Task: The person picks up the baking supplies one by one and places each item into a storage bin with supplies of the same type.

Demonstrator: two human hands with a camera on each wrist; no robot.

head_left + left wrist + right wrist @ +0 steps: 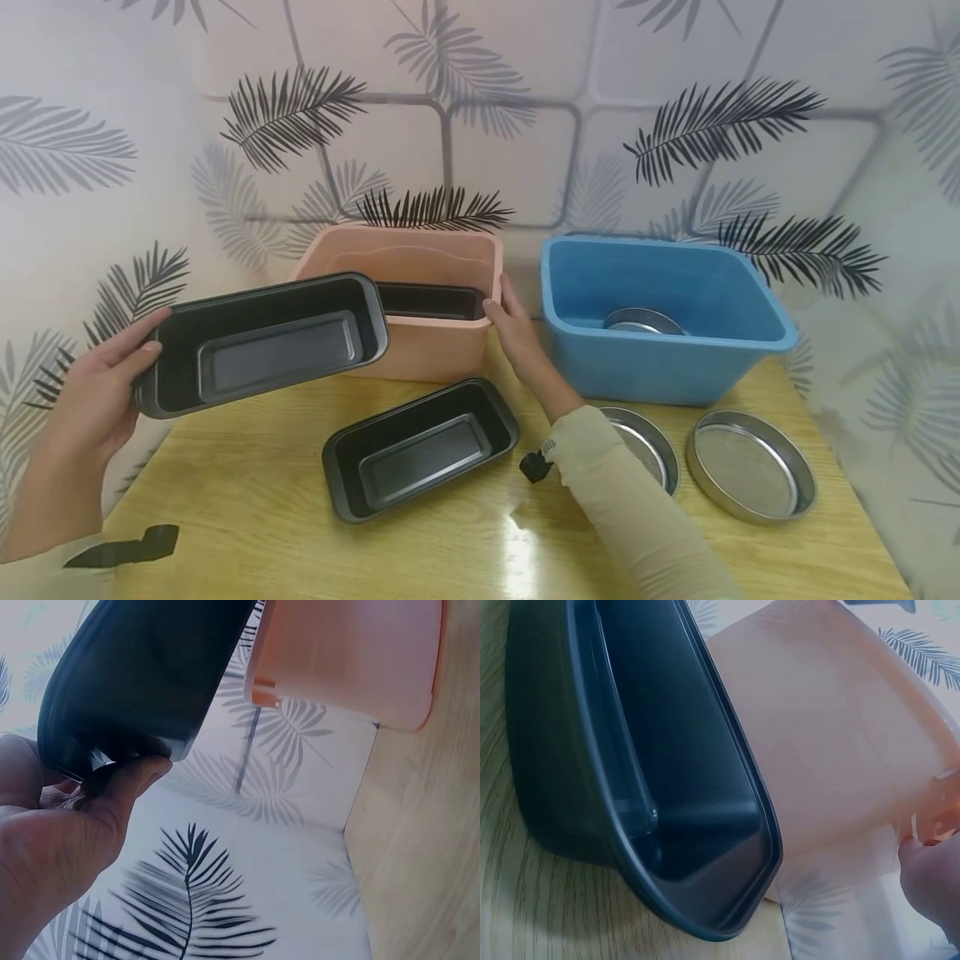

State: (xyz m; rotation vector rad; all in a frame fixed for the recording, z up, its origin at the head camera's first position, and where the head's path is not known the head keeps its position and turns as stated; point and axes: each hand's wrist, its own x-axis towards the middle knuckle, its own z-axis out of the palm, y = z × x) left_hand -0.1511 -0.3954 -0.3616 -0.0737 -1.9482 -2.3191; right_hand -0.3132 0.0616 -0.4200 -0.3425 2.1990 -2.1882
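A dark loaf pan (273, 357) is raised and tilted above the table, its inside toward the head camera. My left hand (93, 392) grips it at its left end; the left wrist view shows the thumb and fingers pinching that end. At the peach bin (442, 348), my right hand (519, 333) holds the right end, with thumb and fingers at the rim. Inside this bin lies another dark loaf pan (431, 302), partly hidden by the front wall. A further loaf pan (423, 458) rests on the table in front of the bin.
To the right stands a blue bin (645, 367) with a round metal pan (643, 318) inside. Before it on the wooden table (247, 492) lie a round cake pan (750, 468) and another round pan (647, 446), partly covered by the right sleeve. Leaf-patterned wall covering rises behind.
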